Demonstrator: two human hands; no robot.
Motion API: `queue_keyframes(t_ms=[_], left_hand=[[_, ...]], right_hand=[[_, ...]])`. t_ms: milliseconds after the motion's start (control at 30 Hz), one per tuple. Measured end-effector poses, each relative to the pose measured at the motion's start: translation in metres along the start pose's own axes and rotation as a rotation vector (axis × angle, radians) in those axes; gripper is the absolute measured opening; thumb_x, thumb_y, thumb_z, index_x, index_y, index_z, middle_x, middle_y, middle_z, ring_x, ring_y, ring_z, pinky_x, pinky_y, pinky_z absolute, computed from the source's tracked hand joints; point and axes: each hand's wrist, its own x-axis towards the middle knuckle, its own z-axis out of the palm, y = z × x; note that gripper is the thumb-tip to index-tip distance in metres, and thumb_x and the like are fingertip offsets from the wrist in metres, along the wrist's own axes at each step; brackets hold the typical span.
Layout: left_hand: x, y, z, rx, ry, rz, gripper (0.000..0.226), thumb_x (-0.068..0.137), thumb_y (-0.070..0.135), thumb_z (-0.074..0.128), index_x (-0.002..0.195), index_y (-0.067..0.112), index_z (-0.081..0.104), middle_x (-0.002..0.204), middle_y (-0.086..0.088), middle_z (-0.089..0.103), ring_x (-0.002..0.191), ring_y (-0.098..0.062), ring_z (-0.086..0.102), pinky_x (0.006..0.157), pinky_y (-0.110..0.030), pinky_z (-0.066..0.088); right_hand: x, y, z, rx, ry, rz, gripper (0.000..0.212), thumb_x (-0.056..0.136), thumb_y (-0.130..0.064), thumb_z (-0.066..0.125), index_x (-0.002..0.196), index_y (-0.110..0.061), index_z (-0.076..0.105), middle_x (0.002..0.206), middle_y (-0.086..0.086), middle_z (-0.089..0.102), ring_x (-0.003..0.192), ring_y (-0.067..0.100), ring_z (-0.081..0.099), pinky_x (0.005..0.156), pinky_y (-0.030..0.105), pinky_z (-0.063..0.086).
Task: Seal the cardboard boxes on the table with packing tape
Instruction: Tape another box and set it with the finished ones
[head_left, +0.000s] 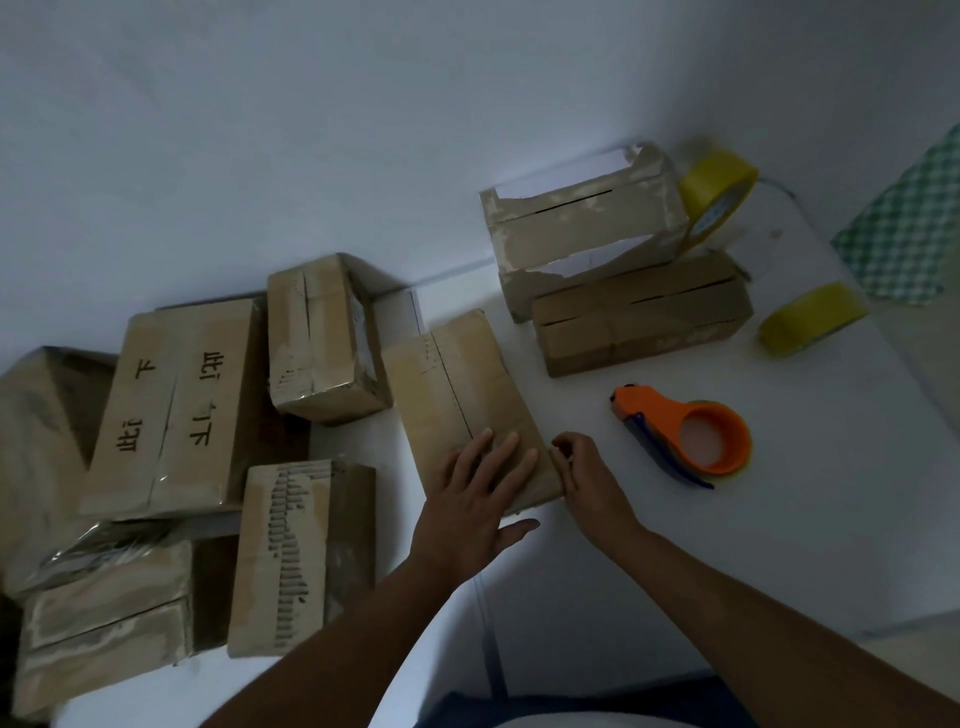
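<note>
A flat brown cardboard box (467, 400) with a dark centre seam lies mid-table on the white tabletop (779, 519). The left hand (475, 499) presses its near end with straight, spread fingers; the right hand (584, 475) pinches its near-right corner with curled fingers. Right of them lies an orange tape dispenser (691, 434). A larger brown carton (176, 410) at left bears black Chinese characters, not legible.

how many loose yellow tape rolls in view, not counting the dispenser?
2. One yellow tape roll leans against the far box by the wall; the other roll lies on the table, right of the stacked boxes.
</note>
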Motion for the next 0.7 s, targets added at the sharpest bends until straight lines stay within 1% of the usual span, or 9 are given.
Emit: queue_keyframes(t_ms=[67,167,267,333,400,500,567,600,700], left_hand=[[0.001,0.0,-0.003,0.003,0.003,0.0,0.077,0.09,0.07,0.049,0.151,0.026,0.034,0.157,-0.002,0.034,0.146,-0.031,0.027,0.116,-0.047,0.023],[0.0,0.0,-0.005,-0.004,0.002,0.003,0.078,0.089,0.071,0.048,0.151,0.027,0.032,0.158,-0.002,0.032,0.147,-0.03,0.026,0.116,-0.046,0.022],[-0.001,0.0,-0.005,-0.013,0.0,0.001,0.079,0.089,0.072,0.047,0.151,0.027,0.032,0.158,-0.002,0.033,0.147,-0.03,0.025,0.116,-0.046,0.023],[0.001,-0.001,-0.005,-0.006,-0.004,-0.002,0.079,0.089,0.073,0.047,0.151,0.027,0.032,0.157,-0.002,0.034,0.147,-0.03,0.026,0.115,-0.047,0.023],[0.001,0.0,-0.004,-0.001,-0.014,-0.004,0.08,0.089,0.073,0.046,0.151,0.027,0.032,0.158,-0.003,0.034,0.147,-0.03,0.026,0.115,-0.047,0.023],[0.0,-0.001,-0.004,-0.012,-0.041,-0.009,0.08,0.089,0.074,0.045,0.152,0.027,0.03,0.158,-0.002,0.033,0.147,-0.03,0.024,0.114,-0.049,0.025],[0.0,-0.002,-0.005,-0.023,-0.055,-0.009,0.081,0.088,0.074,0.045,0.153,0.027,0.029,0.159,-0.002,0.031,0.148,-0.03,0.023,0.113,-0.051,0.027],[0.0,-0.003,-0.005,-0.029,-0.056,-0.007,0.082,0.088,0.075,0.045,0.153,0.027,0.029,0.159,-0.002,0.031,0.148,-0.03,0.023,0.113,-0.051,0.027],[-0.001,-0.005,-0.007,-0.035,-0.044,0.041,0.083,0.088,0.075,0.045,0.154,0.027,0.029,0.161,-0.001,0.027,0.149,-0.029,0.021,0.115,-0.049,0.024]], right_hand=[[0.002,-0.002,-0.003,-0.062,-0.059,0.012,0.033,0.102,-0.031,0.039,0.131,-0.015,0.042,0.121,0.001,0.052,0.101,0.017,0.056,0.088,0.038,0.049],[0.003,0.001,-0.014,-0.208,-0.135,-0.038,0.036,0.098,-0.009,0.044,0.134,-0.01,0.043,0.129,0.004,0.044,0.106,0.02,0.055,0.087,0.037,0.049],[-0.01,0.01,-0.03,-0.268,-0.098,-0.147,0.04,0.085,0.015,0.041,0.11,-0.011,0.057,0.115,0.001,0.047,0.094,0.017,0.056,0.075,0.029,0.047],[-0.018,0.007,-0.036,-0.316,-0.113,-0.236,0.042,0.076,0.02,0.04,0.094,-0.015,0.056,0.104,-0.004,0.045,0.083,0.016,0.051,0.066,0.024,0.044],[-0.02,-0.002,-0.034,-0.405,-0.199,-0.282,0.038,0.075,0.018,0.042,0.092,-0.016,0.049,0.101,-0.003,0.04,0.076,0.015,0.041,0.061,0.02,0.035],[-0.015,-0.011,-0.031,-0.54,-0.285,-0.262,0.037,0.078,0.01,0.047,0.108,-0.013,0.046,0.109,0.003,0.039,0.082,0.015,0.037,0.068,0.025,0.029],[-0.014,-0.007,-0.039,-0.646,-0.336,-0.258,0.045,0.079,0.005,0.05,0.119,-0.015,0.043,0.119,0.003,0.038,0.092,0.019,0.041,0.072,0.029,0.03],[-0.015,-0.004,-0.045,-0.638,-0.35,-0.257,0.046,0.081,0.002,0.051,0.122,-0.018,0.043,0.122,0.002,0.038,0.097,0.021,0.043,0.074,0.03,0.033],[-0.018,-0.008,-0.057,-0.536,-0.404,-0.253,0.034,0.09,-0.026,0.06,0.12,-0.023,0.045,0.121,-0.004,0.043,0.106,0.017,0.045,0.084,0.03,0.041]])
